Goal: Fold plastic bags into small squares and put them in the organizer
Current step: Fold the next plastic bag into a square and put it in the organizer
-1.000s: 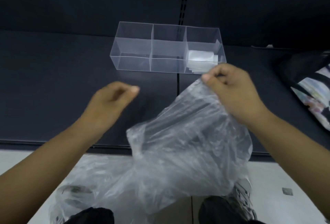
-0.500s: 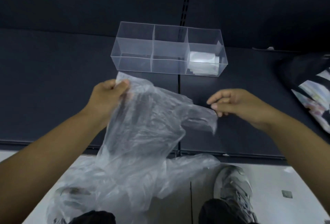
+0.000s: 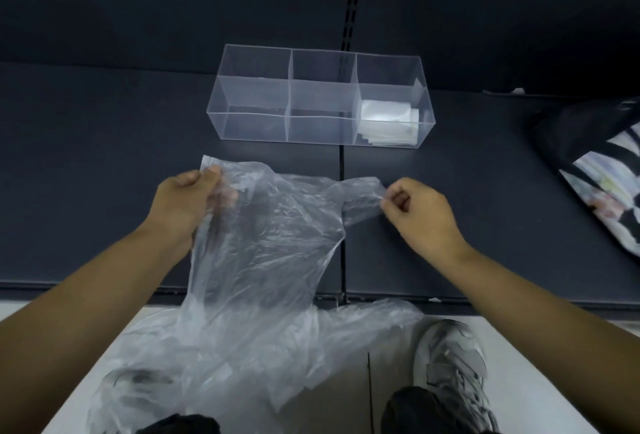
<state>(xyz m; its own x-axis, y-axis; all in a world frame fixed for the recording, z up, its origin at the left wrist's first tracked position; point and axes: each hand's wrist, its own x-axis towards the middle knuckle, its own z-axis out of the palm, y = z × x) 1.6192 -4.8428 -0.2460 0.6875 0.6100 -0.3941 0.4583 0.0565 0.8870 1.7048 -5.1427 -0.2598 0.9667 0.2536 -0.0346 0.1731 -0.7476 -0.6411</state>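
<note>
Plastic bag (image 3: 270, 233) spreads wider than half a second ago. The right hand (image 3: 419, 215), then loose beside the bag's corner, now pinches that corner. The left hand (image 3: 187, 201) keeps its grip curled round the opposite top corner. The bag's top edge runs 9 to 3 o'clock over the dark surface (image 3: 104, 156). Its long axis runs 12 to 6 o'clock, the lower end hanging past the surface's near edge. The clear organizer (image 3: 322, 94) sits at 12 o'clock, with folded bags (image 3: 386, 118) in its right compartment.
</note>
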